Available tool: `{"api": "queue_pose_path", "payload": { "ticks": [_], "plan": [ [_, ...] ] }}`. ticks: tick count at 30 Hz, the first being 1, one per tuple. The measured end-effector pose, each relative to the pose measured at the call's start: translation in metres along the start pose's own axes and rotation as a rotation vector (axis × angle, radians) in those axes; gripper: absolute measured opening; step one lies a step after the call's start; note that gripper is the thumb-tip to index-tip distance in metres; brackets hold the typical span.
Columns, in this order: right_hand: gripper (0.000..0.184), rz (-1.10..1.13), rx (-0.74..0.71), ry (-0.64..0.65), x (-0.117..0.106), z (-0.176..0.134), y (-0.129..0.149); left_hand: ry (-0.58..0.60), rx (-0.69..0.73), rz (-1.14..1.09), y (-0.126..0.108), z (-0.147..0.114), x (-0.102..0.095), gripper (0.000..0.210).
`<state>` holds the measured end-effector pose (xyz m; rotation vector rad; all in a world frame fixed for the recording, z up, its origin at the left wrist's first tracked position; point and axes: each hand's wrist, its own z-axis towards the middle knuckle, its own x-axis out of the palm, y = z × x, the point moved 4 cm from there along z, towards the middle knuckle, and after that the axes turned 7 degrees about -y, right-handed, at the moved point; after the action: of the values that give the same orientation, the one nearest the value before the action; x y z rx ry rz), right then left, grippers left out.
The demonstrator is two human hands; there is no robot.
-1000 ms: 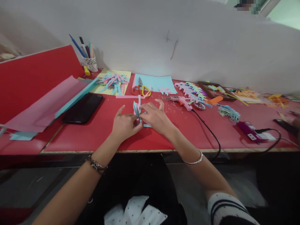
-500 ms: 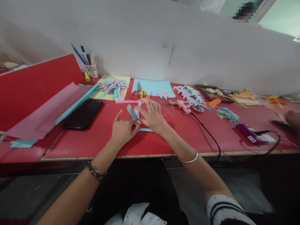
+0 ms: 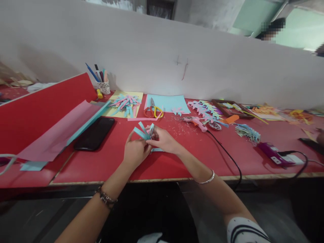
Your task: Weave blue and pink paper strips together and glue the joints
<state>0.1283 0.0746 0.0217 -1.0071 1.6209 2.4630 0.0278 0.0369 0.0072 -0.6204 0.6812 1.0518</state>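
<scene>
Between my hands is a small bunch of blue paper strips (image 3: pixel 142 132) with a bit of pink showing, its ends fanned upward. My left hand (image 3: pixel 136 151) is closed on the base of the bunch, thumb and fingers pinched. From the other side my right hand (image 3: pixel 164 139) pinches the same strips, its fingertips partly hidden behind them. Under my hands a flat blue strip (image 3: pixel 158 150) lies on the red table. Just beyond are a long pink strip (image 3: pixel 141 119) and scissors (image 3: pixel 153 110) with red and yellow handles, resting on a light-blue sheet (image 3: pixel 168 101).
Left of my hands lie a black phone (image 3: pixel 95 135) and a pink sheet (image 3: pixel 57 130). A pile of cut strips (image 3: pixel 126 103) sits behind. To the right are a pink glue gun (image 3: pixel 196 122) with its cord, paper chains (image 3: pixel 205 109) and a purple power strip (image 3: pixel 273 154). Another person's hand (image 3: pixel 320 136) is at far right.
My right hand has lowered and drawn in around the strips, which now fan open more. The camera view has tilted up slightly, so the table sits lower in the picture.
</scene>
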Motion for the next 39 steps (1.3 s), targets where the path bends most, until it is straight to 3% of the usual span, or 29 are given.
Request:
{"api": "queue_pose_path", "payload": {
  "ticks": [3,6,10,13,16,22,27,34,39],
  "plan": [
    [0.045,0.089,-0.031,0.09,-0.005,0.006,0.0,-0.006,-0.004,0.014,0.0,0.0,0.0,0.033],
    [0.031,0.027,-0.017,0.066,-0.024,0.021,-0.003,-0.018,-0.016,-0.009,-0.001,0.0,-0.001,0.036],
    [0.024,-0.369,-0.006,-0.15,-0.042,0.046,-0.014,-0.014,-0.051,-0.038,-0.001,0.0,-0.001,0.041],
    [0.033,-0.683,0.006,-0.13,-0.031,0.06,-0.026,-0.015,-0.059,-0.056,-0.001,0.0,-0.001,0.043],
    [0.025,-0.799,0.061,-0.105,-0.024,0.068,-0.036,-0.038,-0.052,-0.055,-0.001,0.0,0.0,0.044],
    [0.023,-0.791,0.078,-0.111,-0.039,0.067,-0.04,-0.067,-0.034,-0.029,-0.001,-0.001,0.0,0.044],
    [0.019,-0.749,0.064,-0.079,-0.036,0.063,-0.044,-0.034,-0.062,-0.045,-0.001,0.0,-0.004,0.047],
    [0.018,-0.617,0.126,-0.287,-0.057,0.055,-0.042,-0.025,-0.035,-0.033,-0.002,0.001,-0.006,0.047],
    [0.01,-0.46,0.152,-0.403,-0.066,0.005,-0.024,-0.018,-0.028,-0.032,-0.003,0.002,-0.008,0.045]
  ]
}}
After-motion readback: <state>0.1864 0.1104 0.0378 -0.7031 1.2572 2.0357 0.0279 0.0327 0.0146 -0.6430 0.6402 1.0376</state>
